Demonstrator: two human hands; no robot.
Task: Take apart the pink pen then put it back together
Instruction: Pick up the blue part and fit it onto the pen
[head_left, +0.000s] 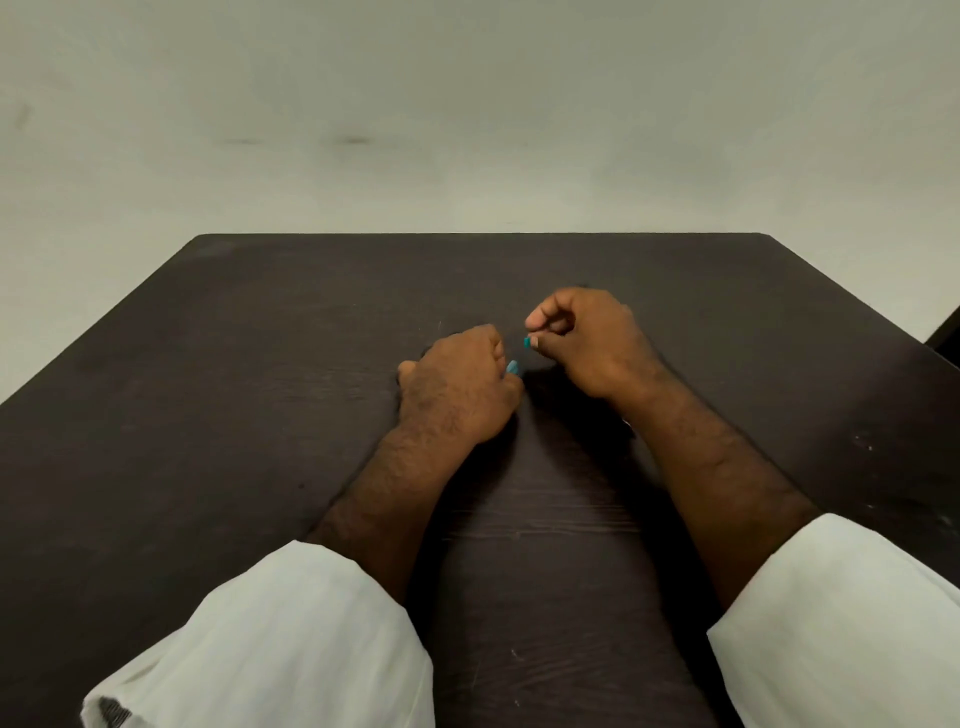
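White sleeves (291, 639) fill the lower corners of the view, pushed up the forearms, and both bare forearms reach forward over a dark brown desk (208, 415) with visible wood grain. No brand, label or writing can be read anywhere on the desk, the sleeves or the small pieces in the hands.

Left hand (460, 384) rests low on the desk, fingers curled in to a loose fist with the back of the hand facing up. At its thumb side a small blue-teal piece (513, 368) pokes out from between the fingers; the hand is clenched around it, and most of the piece is hidden inside the grip.

Right hand (587, 338) sits just beside the left and a little farther from the camera, also curled, with thumb and forefinger pinched together. A tiny teal tip (527, 342) shows at the pinch, pointing toward the left hand.

Nothing pink can be made out; the pen shows only as these two teal bits, one in each hand. They lie close together but apart, with a narrow gap of bare desk between them. Beyond the far edge of the desk stands a plain pale wall (467, 104).
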